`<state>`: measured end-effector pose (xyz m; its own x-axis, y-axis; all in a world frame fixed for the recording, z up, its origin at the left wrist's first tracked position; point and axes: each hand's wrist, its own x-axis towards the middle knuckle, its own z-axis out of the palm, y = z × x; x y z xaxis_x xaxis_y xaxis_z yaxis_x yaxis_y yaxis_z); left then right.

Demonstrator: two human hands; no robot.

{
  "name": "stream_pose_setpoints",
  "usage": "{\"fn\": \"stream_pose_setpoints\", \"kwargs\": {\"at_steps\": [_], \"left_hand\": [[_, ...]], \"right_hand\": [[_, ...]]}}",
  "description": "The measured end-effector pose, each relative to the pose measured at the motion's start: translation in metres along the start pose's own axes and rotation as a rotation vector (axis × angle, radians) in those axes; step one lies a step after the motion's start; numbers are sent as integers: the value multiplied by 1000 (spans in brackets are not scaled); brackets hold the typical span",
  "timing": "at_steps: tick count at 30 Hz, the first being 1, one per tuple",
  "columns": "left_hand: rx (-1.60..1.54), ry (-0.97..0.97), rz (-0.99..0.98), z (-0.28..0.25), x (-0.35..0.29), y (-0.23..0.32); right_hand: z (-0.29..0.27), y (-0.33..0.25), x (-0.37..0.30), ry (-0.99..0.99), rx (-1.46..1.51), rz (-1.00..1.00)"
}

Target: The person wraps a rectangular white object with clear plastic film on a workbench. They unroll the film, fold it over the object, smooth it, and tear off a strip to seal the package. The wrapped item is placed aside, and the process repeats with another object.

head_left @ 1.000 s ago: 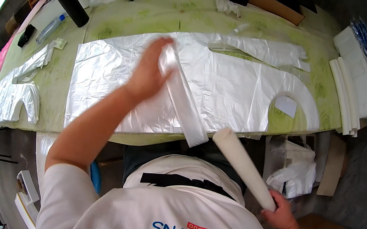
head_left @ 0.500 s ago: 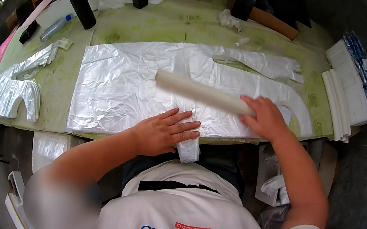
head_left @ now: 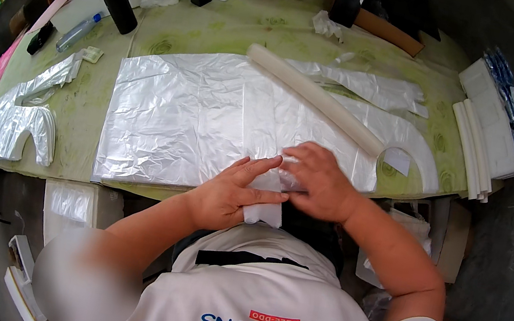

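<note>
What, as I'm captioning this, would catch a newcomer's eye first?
Shiny plastic sheeting spread across the middle of the green table probably stands out first. Next come the pale roll slanting over it, and the left hand and right hand close together at the table's near edge.

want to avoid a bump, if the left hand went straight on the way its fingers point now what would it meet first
Most likely the right hand, close ahead over the shiny plastic sheet; whether the left hand already touches it is hard to tell.
</note>
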<state>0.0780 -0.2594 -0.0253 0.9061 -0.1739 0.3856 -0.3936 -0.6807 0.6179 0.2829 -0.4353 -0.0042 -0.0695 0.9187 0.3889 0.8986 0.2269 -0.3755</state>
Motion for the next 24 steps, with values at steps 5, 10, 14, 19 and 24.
{"fn": "stream_pose_setpoints", "kwargs": {"at_steps": [5,10,14,19,24], "left_hand": [[-161,197,-194,-1,1,0],[-133,243,-760,-13,13,0],[-103,130,-982,-28,32,5],[407,162,-411,-21,34,-23],[552,-80,-409,-7,37,-43]], "right_hand": [[31,-3,18,1,264,188],[32,-7,55,24,617,794],[37,11,66,-43,578,1009],[26,6,82,-130,591,1154],[45,17,68,17,477,1026]]}}
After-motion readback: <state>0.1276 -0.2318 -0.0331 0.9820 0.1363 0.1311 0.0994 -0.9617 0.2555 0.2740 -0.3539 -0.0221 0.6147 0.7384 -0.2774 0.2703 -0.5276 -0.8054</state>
